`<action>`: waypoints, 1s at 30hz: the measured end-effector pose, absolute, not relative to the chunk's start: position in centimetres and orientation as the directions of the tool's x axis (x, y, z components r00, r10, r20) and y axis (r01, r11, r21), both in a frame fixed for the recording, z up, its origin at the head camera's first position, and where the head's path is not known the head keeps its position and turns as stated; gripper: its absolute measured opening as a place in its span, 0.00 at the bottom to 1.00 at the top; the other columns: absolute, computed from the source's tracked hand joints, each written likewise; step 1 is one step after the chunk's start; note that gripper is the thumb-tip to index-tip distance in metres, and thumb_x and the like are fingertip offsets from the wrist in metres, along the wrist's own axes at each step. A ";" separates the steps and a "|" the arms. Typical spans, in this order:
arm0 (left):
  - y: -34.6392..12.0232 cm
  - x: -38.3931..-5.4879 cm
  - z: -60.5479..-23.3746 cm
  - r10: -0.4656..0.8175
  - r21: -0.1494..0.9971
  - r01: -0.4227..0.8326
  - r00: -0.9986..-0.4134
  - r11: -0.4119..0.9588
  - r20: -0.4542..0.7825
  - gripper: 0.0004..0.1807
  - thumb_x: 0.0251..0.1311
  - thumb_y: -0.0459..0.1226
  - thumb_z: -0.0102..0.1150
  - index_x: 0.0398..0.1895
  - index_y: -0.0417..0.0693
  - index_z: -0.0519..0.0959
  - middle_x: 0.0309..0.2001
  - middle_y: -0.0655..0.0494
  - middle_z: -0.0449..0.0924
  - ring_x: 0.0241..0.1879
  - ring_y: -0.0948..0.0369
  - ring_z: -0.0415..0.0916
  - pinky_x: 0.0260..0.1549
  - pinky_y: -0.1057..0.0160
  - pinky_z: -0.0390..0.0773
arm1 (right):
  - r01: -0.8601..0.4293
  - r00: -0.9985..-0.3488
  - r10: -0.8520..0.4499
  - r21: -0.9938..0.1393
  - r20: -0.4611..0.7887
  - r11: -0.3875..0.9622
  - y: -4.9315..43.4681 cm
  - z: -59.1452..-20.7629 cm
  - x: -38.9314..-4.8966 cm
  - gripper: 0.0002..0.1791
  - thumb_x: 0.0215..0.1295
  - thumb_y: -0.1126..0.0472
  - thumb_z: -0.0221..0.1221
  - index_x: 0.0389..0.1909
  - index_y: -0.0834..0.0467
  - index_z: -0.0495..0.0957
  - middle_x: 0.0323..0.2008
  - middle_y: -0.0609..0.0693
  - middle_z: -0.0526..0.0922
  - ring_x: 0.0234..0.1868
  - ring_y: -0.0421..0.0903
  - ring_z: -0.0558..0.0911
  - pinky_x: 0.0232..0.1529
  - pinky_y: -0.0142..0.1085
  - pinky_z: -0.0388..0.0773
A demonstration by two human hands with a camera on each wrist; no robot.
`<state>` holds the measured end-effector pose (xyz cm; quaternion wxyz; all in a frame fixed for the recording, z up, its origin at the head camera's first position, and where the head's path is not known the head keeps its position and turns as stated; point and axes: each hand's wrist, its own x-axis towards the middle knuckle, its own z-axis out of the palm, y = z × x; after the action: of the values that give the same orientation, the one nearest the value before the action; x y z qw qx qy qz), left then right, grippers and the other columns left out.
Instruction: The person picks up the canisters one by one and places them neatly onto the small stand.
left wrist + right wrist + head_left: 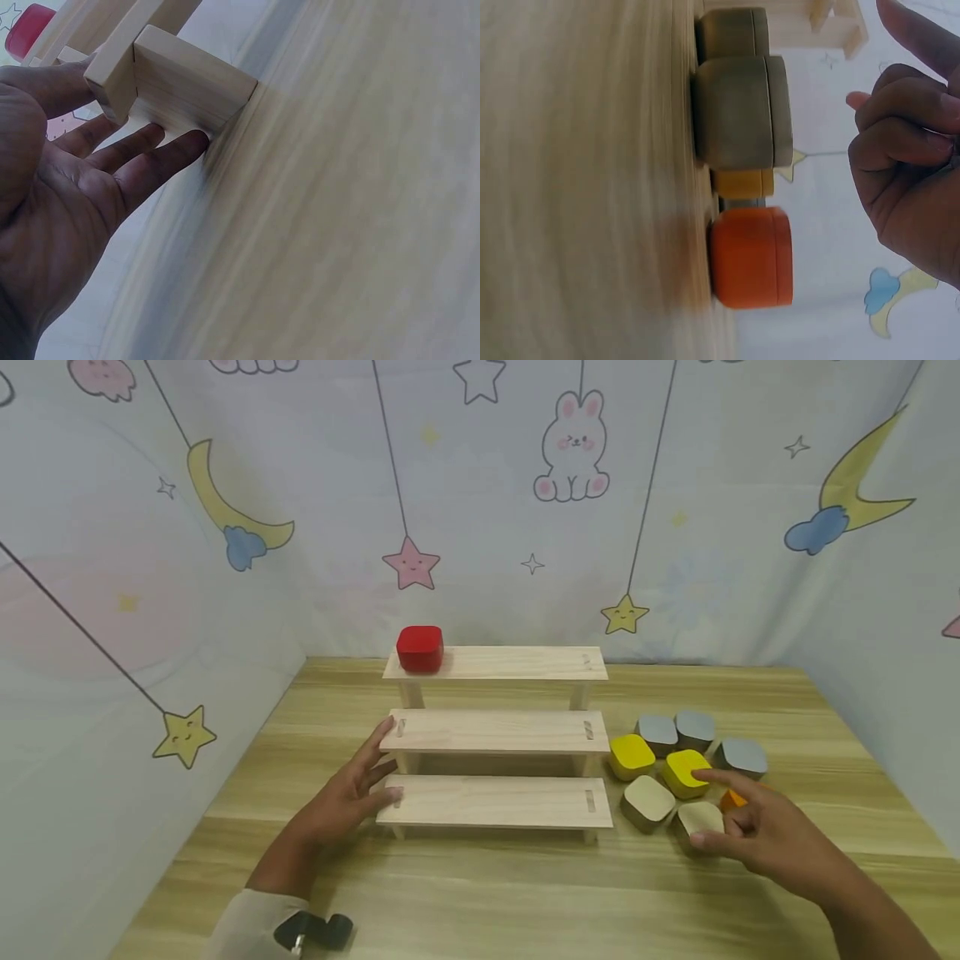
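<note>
A three-step wooden stand (495, 802) stands on the table. My left hand (348, 797) touches its left end, thumb on the bottom step and index finger by the middle step's edge. In the left wrist view the fingers (161, 166) stretch out fairly straight beside the stand's leg. My right hand (780, 839) is over the blocks at the right. Its index finger points toward a yellow block (684, 770), its thumb is near a beige block (699, 818), and its other fingers are curled without holding anything. Partly behind it is an orange block (751, 259).
On the stand's top step, at the left, sits a red block (420, 650). Beside the stand are another yellow block (632, 757), another beige block (647, 802) and several grey blocks (694, 729). A printed cloth (495, 510) encloses the table's back and sides.
</note>
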<state>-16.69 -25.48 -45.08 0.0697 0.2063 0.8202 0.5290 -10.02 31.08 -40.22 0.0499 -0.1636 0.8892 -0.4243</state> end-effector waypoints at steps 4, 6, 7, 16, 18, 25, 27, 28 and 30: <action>-25.6 -16.6 -45.1 0.407 0.895 0.266 -0.907 0.359 0.107 0.59 0.75 0.33 0.67 0.91 0.76 0.37 0.90 0.36 0.43 0.83 0.28 0.58 0.71 0.32 0.76 | -0.190 -0.947 -0.322 -0.779 -0.016 0.597 31.9 -40.7 -10.1 0.43 0.70 0.58 0.74 0.80 0.61 0.64 0.16 0.36 0.57 0.15 0.29 0.55 0.13 0.30 0.63; -25.6 -16.6 -45.0 0.404 0.893 0.266 -0.908 0.362 0.107 0.59 0.74 0.33 0.67 0.91 0.76 0.37 0.90 0.36 0.42 0.83 0.27 0.58 0.71 0.32 0.76 | -0.167 -0.944 -0.328 -0.792 -0.045 0.587 32.2 -40.9 -10.2 0.43 0.70 0.58 0.74 0.80 0.61 0.64 0.16 0.36 0.57 0.14 0.29 0.55 0.13 0.28 0.62; -25.6 -16.6 -45.0 0.403 0.894 0.265 -0.909 0.362 0.107 0.59 0.74 0.33 0.67 0.91 0.76 0.37 0.90 0.37 0.42 0.83 0.27 0.57 0.71 0.32 0.76 | -0.151 -0.942 -0.330 -0.802 -0.060 0.579 32.3 -41.1 -10.2 0.43 0.70 0.58 0.73 0.80 0.61 0.64 0.16 0.36 0.57 0.14 0.29 0.56 0.12 0.27 0.61; -25.5 -16.7 -45.1 0.414 0.905 0.259 -0.904 0.337 0.104 0.58 0.75 0.33 0.66 0.91 0.76 0.37 0.90 0.36 0.43 0.83 0.28 0.57 0.71 0.35 0.77 | -0.074 -0.920 -0.363 -0.843 -0.149 0.533 33.6 -41.9 -10.4 0.44 0.73 0.59 0.71 0.82 0.63 0.59 0.17 0.37 0.59 0.14 0.31 0.57 0.13 0.27 0.63; -25.5 -16.7 -45.2 0.415 0.905 0.260 -0.904 0.337 0.105 0.58 0.75 0.33 0.66 0.91 0.76 0.37 0.90 0.36 0.43 0.83 0.28 0.57 0.71 0.35 0.77 | -0.064 -0.917 -0.367 -0.848 -0.158 0.526 33.9 -42.1 -10.5 0.44 0.73 0.59 0.71 0.82 0.62 0.59 0.17 0.37 0.59 0.14 0.32 0.57 0.13 0.27 0.63; -25.5 -16.8 -45.2 0.418 0.902 0.269 -0.902 0.337 0.113 0.58 0.75 0.33 0.67 0.91 0.75 0.37 0.89 0.35 0.44 0.83 0.27 0.57 0.71 0.34 0.77 | -0.075 -0.912 -0.384 -0.862 -0.144 0.502 34.6 -42.8 -10.8 0.38 0.73 0.60 0.70 0.79 0.52 0.64 0.17 0.37 0.60 0.14 0.31 0.57 0.12 0.25 0.62; -25.5 -16.8 -45.3 0.418 0.900 0.273 -0.901 0.339 0.116 0.59 0.75 0.33 0.67 0.91 0.75 0.37 0.89 0.35 0.44 0.83 0.27 0.57 0.71 0.35 0.78 | -0.078 -0.906 -0.397 -0.866 -0.144 0.493 34.7 -43.0 -10.9 0.40 0.73 0.61 0.70 0.80 0.53 0.63 0.16 0.38 0.59 0.13 0.32 0.56 0.12 0.25 0.62; -25.5 -16.8 -45.2 0.418 0.900 0.276 -0.901 0.339 0.118 0.59 0.75 0.32 0.67 0.91 0.75 0.37 0.89 0.35 0.43 0.82 0.27 0.57 0.71 0.35 0.78 | -0.077 -0.902 -0.406 -0.870 -0.147 0.486 34.8 -43.0 -10.9 0.41 0.73 0.61 0.70 0.81 0.55 0.61 0.16 0.38 0.59 0.13 0.32 0.56 0.12 0.25 0.62; -25.5 -16.8 -45.2 0.419 0.899 0.277 -0.900 0.339 0.119 0.59 0.75 0.32 0.67 0.91 0.75 0.37 0.90 0.35 0.43 0.82 0.27 0.57 0.71 0.36 0.78 | -0.054 -0.896 -0.410 -0.875 -0.170 0.481 34.7 -43.0 -11.0 0.44 0.72 0.61 0.71 0.82 0.59 0.58 0.16 0.38 0.59 0.13 0.32 0.56 0.12 0.24 0.62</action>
<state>-16.79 -25.48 -45.25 0.0667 0.2134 0.8155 0.5339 -11.03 34.75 -43.03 0.1816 -0.1380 0.8410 -0.4906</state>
